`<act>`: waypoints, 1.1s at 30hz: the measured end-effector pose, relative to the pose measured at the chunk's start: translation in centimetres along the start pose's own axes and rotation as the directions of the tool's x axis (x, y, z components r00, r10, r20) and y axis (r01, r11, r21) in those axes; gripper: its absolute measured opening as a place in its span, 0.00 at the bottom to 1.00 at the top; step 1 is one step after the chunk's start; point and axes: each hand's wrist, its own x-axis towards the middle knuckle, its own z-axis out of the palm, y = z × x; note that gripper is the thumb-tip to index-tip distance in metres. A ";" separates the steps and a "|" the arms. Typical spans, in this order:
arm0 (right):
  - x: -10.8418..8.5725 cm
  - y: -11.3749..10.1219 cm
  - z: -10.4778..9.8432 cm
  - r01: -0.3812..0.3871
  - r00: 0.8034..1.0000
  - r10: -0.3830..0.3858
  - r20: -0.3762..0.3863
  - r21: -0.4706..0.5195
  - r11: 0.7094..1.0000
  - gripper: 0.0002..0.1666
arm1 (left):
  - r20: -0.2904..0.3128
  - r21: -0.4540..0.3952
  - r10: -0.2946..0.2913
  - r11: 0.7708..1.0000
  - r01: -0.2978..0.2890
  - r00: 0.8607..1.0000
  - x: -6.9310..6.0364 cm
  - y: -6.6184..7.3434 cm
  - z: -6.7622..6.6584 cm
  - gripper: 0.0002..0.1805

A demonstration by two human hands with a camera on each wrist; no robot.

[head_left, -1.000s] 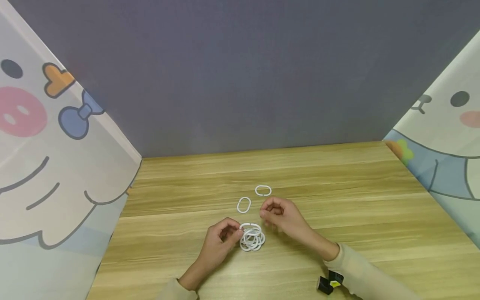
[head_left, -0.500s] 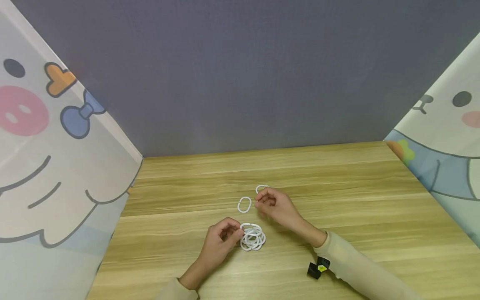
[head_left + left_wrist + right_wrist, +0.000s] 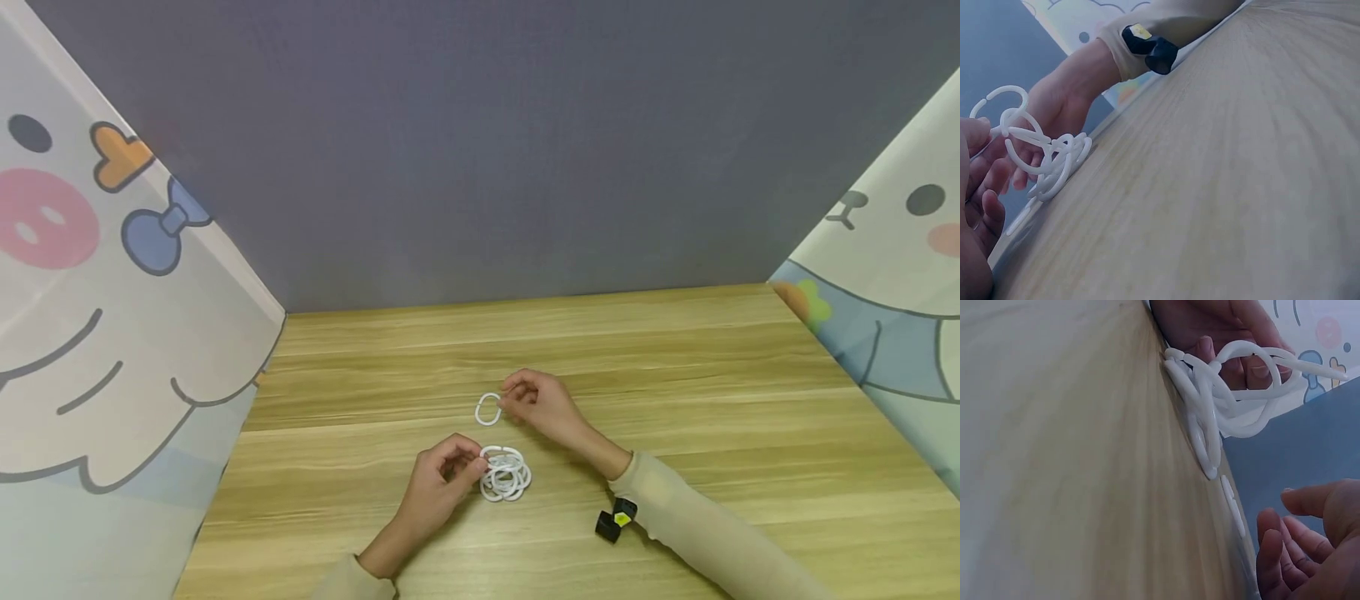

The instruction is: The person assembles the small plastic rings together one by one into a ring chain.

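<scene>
My left hand (image 3: 441, 482) pinches the topmost white oval link (image 3: 501, 449) between thumb and fingertips. Several more white split links, tangled or joined in a bunch (image 3: 1054, 165), hang from it down to the tabletop. My right hand (image 3: 545, 410) is farther back, its thumb and fingers loosely bent and apart in the right wrist view, with nothing between them. Just left of its fingertips a single loose link (image 3: 487, 409) lies flat on the table; whether they touch it I cannot tell. The right hand covers the spot where another link lay.
The wood-grain table (image 3: 360, 367) ends at a grey panel (image 3: 480, 167) at the back. Panels with cartoon animals (image 3: 150, 242) stand at both sides. A black wrist camera (image 3: 617, 518) is strapped at the right sleeve, close above the tabletop.
My right hand has moved left and slightly back, over the far loose link, to the edge of the nearer one. The left hand and its bunch of links have stayed in place.
</scene>
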 end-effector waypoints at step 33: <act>0.8 1.5 0.6 0.089 0.992 -0.119 -0.047 -0.415 0.906 0.07 | -0.004 -0.028 0.005 1.000 -0.005 1.000 0.0 0.0 0.1 0.06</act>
